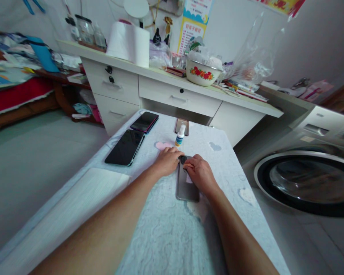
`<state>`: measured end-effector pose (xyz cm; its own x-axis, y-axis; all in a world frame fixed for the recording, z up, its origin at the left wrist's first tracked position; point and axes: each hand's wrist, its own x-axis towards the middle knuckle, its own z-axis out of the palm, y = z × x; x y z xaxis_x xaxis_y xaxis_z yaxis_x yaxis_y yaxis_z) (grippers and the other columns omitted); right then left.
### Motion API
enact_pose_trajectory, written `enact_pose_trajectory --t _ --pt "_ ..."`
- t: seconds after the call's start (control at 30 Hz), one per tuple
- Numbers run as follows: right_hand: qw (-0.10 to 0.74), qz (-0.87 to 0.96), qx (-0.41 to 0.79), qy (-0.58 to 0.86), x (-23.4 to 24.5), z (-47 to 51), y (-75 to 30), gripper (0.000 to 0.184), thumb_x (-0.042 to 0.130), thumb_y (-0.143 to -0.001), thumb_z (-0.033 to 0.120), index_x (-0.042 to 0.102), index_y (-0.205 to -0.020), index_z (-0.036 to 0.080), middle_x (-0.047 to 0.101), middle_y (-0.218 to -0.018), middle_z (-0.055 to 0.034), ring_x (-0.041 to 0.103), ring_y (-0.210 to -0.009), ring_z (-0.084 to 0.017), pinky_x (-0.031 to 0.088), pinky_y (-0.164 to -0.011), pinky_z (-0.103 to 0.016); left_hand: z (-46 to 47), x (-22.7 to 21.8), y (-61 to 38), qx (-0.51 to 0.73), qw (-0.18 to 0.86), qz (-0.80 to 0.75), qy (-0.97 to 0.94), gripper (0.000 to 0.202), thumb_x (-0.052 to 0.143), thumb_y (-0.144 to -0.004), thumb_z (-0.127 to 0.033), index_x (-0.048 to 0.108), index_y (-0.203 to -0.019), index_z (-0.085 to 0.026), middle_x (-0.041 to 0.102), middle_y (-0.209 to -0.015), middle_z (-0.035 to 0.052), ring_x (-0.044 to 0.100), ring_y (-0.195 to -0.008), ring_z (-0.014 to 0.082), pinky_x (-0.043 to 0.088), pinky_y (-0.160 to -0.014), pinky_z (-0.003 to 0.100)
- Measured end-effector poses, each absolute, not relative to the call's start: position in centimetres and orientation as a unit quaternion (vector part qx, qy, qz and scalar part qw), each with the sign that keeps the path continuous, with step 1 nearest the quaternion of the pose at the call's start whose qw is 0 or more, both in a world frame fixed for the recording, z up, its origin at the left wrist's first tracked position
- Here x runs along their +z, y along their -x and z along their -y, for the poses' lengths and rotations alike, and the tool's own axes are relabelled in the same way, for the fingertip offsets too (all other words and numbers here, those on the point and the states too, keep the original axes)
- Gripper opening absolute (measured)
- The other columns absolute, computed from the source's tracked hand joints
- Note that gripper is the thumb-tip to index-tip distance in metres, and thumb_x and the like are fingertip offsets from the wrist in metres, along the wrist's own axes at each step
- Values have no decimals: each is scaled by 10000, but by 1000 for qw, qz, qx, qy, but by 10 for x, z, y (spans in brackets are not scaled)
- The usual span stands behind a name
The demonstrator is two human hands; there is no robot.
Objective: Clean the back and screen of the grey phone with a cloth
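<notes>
A grey smartphone [183, 191] lies on the table with its back and dark camera area upward. My left hand [167, 160] is at its upper left corner, fingers closed on the edge by the cameras. Over the phone's upper right part, my right hand [201, 172] has its fingertips pinched together near the cameras; whatever they hold is too small to make out. Just beyond my left hand stands a small white spray bottle [180, 136] with a blue and yellow label. Behind the bottle lies another phone or case [185, 128] with a gold-brown edge.
Two dark-screened devices, a larger one [125, 148] and a smaller one [145, 122], lie at the table's left. A white folded sheet [88, 202] runs along the left edge. Behind are a white drawer desk [160, 86] holding a flowered bowl [202, 73], and a washing machine [292, 130] at right.
</notes>
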<state>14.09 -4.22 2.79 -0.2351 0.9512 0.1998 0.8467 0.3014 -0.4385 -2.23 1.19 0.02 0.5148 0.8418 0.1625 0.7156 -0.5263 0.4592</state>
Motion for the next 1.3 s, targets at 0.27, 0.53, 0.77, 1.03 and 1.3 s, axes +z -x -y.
enact_pose_trajectory --t 0.27,0.53,0.77,1.03,1.3 --pt "209 794 112 560 30 41 -134 164 539 -872 122 693 -866 178 554 -883 -49 546 -835 -155 400 -758 -244 -16 -8 22 205 162 -445 -857 360 450 -879 -204 589 -1208 -254 581 -1178 53 478 -1121 222 362 -996 376" --pt "197 831 156 495 38 48 -137 192 539 -860 88 692 -786 178 558 -839 -31 532 -784 -138 400 -711 -231 -14 -7 22 197 163 -451 -855 398 420 -869 -156 589 -1206 -284 585 -1173 35 479 -1108 213 372 -980 363" --pt "201 803 102 552 29 43 -127 206 506 -902 144 703 -890 203 569 -923 -57 545 -888 -170 406 -778 -244 -16 -10 23 210 160 -442 -857 389 429 -874 -181 596 -1216 -263 590 -1190 48 488 -1093 214 375 -975 357" --pt "162 813 128 545 39 48 -126 231 496 -906 129 708 -865 211 550 -906 -49 534 -862 -157 408 -773 -244 -16 -8 23 206 158 -447 -856 348 397 -925 -249 597 -1209 -275 591 -1170 49 491 -1092 209 378 -964 350" --pt "171 834 185 490 43 58 -131 226 511 -884 87 708 -832 185 563 -908 -46 545 -824 -140 433 -768 -257 -16 -7 22 201 149 -450 -857 328 473 -891 -251 612 -1187 -269 591 -1174 39 488 -1094 221 378 -973 368"
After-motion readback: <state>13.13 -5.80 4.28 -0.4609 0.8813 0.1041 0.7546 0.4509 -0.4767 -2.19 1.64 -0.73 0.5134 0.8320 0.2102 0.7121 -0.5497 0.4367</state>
